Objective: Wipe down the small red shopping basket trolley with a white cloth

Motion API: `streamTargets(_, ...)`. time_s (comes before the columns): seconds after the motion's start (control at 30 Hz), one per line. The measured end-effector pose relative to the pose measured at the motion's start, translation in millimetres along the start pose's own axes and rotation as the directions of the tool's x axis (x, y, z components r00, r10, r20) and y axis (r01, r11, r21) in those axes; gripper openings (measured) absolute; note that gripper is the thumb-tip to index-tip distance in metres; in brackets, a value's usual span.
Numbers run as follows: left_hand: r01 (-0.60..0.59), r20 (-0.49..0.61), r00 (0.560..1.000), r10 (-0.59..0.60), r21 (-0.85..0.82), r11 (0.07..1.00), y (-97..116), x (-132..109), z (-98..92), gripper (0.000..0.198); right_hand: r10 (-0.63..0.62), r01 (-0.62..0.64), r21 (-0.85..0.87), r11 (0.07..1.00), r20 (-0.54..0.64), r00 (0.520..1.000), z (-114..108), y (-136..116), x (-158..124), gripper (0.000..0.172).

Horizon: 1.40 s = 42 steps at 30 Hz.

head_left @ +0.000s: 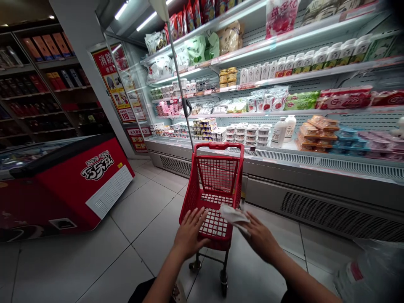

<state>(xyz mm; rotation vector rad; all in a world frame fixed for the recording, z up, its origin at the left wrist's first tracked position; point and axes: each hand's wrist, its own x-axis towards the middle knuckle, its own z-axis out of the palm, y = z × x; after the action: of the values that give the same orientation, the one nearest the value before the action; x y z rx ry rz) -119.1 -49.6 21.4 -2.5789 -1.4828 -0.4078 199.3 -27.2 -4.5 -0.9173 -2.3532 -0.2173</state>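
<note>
A red plastic shopping cart [217, 202] with a grid basket stands on the floor in front of me. My left hand [191, 233] is over the near left side of the cart, its fingers spread and nothing in it. On the right, my right hand [257, 233] holds a crumpled white cloth or tissue [233, 215] beside the cart's near right edge. Only cart grid shows inside the basket. Whether my left fingers touch the cart, I cannot tell.
A refrigerated shelf [274, 168] full of cartons, bottles and bags spans the back and right. At left stands a red chest freezer [75, 185]. A pack of bottles in clear plastic [369, 269] sits at lower right. Tiled floor [139, 214] lies between.
</note>
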Motion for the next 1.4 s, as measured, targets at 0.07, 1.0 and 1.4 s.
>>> streamTargets(0.07,0.007,-0.001,1.0,-0.007,0.052,0.999,-20,0,-3.3,0.093,0.065,-0.066,-0.049,0.997,-0.021,0.998,0,23,-1,0.054)
streamTargets(1.0,-0.119,0.009,0.993,0.119,-0.003,0.993,21,57,2.1,0.12,0.262,-0.263,-0.079,0.962,-0.02,0.965,21,-35,-55,0.052)
streamTargets(1.4,-0.076,-0.046,0.995,0.083,0.131,0.988,6,77,14.1,0.091,0.458,-0.457,-0.149,0.877,-0.03,0.889,27,-35,-103,0.061)
